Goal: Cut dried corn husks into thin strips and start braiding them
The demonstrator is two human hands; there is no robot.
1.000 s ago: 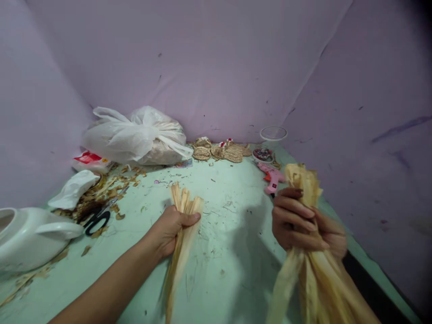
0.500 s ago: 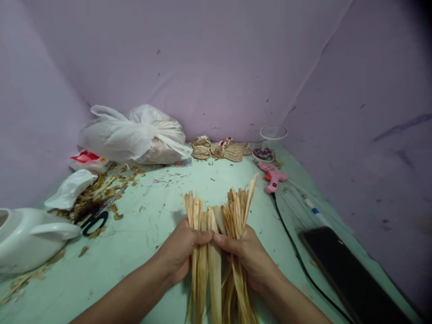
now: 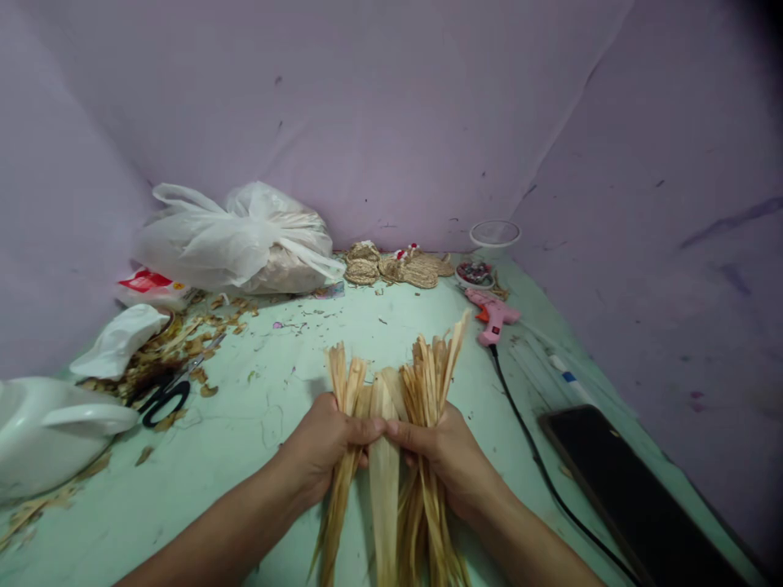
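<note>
Yellow dry strips [image 3: 384, 481] poke up above and hang down below my two hands. My left hand [image 3: 333, 444] and my right hand [image 3: 449, 456] squeeze them, thumbs close together.

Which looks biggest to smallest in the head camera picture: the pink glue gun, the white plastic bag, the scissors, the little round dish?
1. White plastic bag
2. Scissors, longer than the gun
3. Pink glue gun
4. Little round dish

Pink glue gun [image 3: 494, 316] beside a dish of trinkets [image 3: 475, 275]; knotted white plastic bag [image 3: 245, 240]; black-handled scissors [image 3: 166, 401].
</note>
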